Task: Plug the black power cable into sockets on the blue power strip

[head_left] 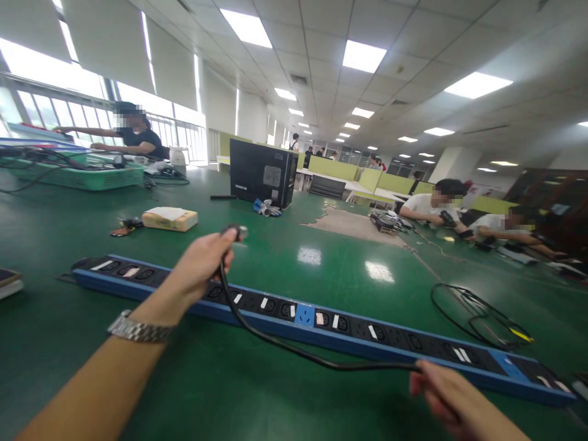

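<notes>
A black power cord (pixel 294 353) hangs in a slack curve between my two hands. My left hand (pixel 212 260) is closed round its plug (pixel 235 232), whose metal prongs point right. Further along, my right hand (pixel 441 386) grips the cord between thumb and fingers, low at the right. Below and behind the cord lies a long blue and black power strip (pixel 271 323) with several sockets, some marked with white labels. My left hand is above the strip, and the strip runs aslant across the green table (pixel 275 392).
Beyond the strip stand a tissue pack (pixel 169 218), a black computer case (pixel 260 171) and grey gloves (pixel 266 208). A green basket (pixel 101 178) of cables sits at the left. A coiled black cable (pixel 478 315) lies at the right. Several people work around the table.
</notes>
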Available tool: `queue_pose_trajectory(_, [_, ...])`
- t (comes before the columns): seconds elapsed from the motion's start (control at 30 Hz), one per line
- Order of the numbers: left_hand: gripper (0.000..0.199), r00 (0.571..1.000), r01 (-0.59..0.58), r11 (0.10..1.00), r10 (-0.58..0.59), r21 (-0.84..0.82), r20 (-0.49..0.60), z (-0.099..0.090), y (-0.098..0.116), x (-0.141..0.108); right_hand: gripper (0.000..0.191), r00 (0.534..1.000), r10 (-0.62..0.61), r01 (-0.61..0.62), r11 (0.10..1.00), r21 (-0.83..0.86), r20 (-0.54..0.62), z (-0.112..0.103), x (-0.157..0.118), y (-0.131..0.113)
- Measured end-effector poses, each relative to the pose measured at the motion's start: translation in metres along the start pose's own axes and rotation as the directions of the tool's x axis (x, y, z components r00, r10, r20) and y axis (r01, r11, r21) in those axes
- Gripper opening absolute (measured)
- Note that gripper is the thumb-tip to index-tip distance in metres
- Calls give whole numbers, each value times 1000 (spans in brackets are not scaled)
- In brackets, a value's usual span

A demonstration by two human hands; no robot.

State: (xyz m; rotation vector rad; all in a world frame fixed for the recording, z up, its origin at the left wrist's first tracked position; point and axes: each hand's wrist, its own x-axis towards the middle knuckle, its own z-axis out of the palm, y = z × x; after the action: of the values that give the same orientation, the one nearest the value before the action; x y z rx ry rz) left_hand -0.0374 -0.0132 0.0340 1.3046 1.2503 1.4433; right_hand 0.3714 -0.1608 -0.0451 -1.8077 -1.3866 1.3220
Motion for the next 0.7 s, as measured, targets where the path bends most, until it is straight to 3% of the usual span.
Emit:
queue_pose_trajectory(0.03, [33, 995, 15, 996, -23, 84, 92, 10, -9, -9, 62, 982, 39, -37, 999, 14, -183, -10, 8, -1])
queue_pose_trajectory(0.1, [40, 944, -45, 956, -54, 290, 324, 36, -25, -25, 60, 870, -92, 50, 994, -99, -484, -19, 23, 0])
queue_pose_trajectory(0.17, [37, 909, -138, 912, -39, 387, 415, 61, -37, -37, 54, 747, -330, 159, 931, -327, -577, -13, 35, 3])
queue_pose_trajectory(0.23, [32, 898, -226, 850, -7, 476, 439, 80, -44, -44, 52, 686, -515, 243, 828, -504, -514, 2, 43, 8])
queue_pose_trajectory(0.37, [32, 907, -291, 720, -1, 630, 420, 98, -49, -45, 48, 646, -693, 406, 667, -625, -320, 32, 53, 19])
queue_pose_trajectory(0.5, [30, 890, -346, 621, -22, 704, 456, 100, -46, -44, 46, 678, -710, 451, 605, -657, -189, 42, 57, 21])
queue_pose_trajectory(0.7, [27, 839, -461, 449, -60, 765, 541, 104, -29, -40, 47, 694, -708, 479, 590, -650, -132, 49, 55, 18])
